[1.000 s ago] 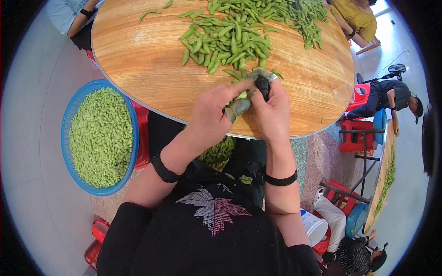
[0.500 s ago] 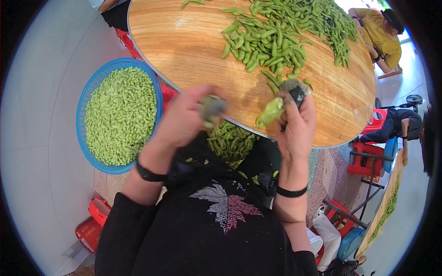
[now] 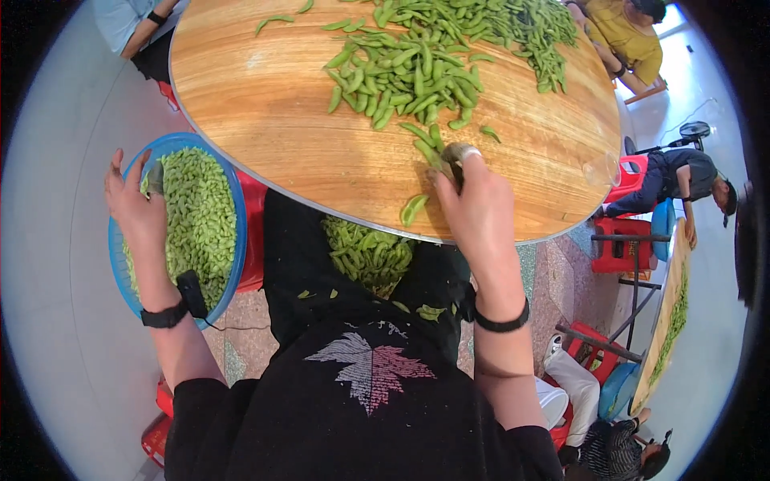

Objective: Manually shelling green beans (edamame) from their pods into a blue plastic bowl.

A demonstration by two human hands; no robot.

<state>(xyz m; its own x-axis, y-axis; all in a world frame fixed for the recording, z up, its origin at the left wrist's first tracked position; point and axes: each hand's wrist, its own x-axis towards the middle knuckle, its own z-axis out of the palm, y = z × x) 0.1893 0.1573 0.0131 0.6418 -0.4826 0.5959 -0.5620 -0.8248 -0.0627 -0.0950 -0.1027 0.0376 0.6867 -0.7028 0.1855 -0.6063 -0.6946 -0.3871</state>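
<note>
Pods [image 3: 425, 68], green and plump, lie heaped across the far part of the wooden table [image 3: 273, 152], with a few strays trailing toward the near edge. The person's right hand [image 3: 481, 196] reaches over that edge, thumb and forefinger drawn narrowly together at the nearest strays; whether they pinch a pod cannot be told. One single pod [image 3: 414, 210] rests on the wood just left of this hand, apart from it. The left hand [image 3: 136, 208] is over the left side of a blue basket [image 3: 240, 216], fingers spread wide, with a greyish cover [image 3: 156, 178] on the thumb. Shelled beans [image 3: 204, 208] fill the basket, and a red stool [image 3: 253, 232] stands beside it. More green husks [image 3: 369, 252] lie below the table edge, between the person's legs.
</note>
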